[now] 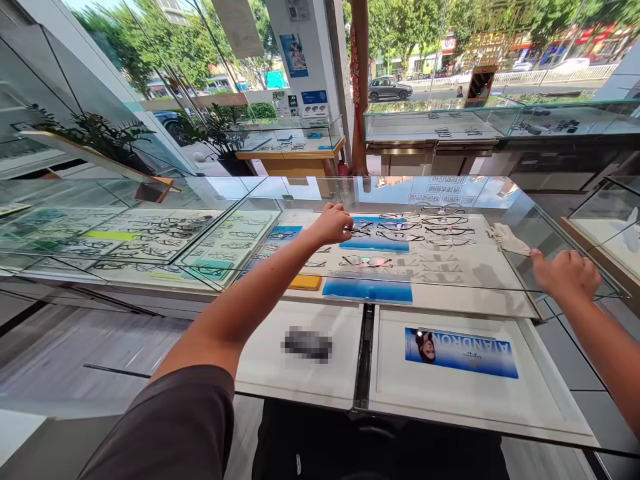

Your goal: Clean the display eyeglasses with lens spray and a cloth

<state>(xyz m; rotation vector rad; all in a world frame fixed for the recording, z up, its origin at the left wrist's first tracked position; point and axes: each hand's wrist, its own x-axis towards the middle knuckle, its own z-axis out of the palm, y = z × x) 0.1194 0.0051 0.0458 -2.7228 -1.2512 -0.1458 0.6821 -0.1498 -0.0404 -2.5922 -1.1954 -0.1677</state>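
display case (pixel 493 273): in my head view, thin-rimmed glasses (pixel 449 231) above blue sheets (pixel 367 289)
trays (pixel 543 393): one holds a blurred dark item (pixel 307 345), one a portrait card (pixel 463 353)
card lettering: large, upside down
pale cloth (pixel 507 240): crumpled, pinched by my right hand (pixel 570 275)
left hand (pixel 331 224): fingers curled beside glasses; i can't tell their grip

Glass display counter (pixel 325 191); eyeglasses (pixel 399 236) in loose rows, lenses upright.

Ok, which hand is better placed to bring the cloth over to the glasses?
Right, I'd say: the right hand seems to grip one end of the cloth, while the left hand is away from it, by the glasses.
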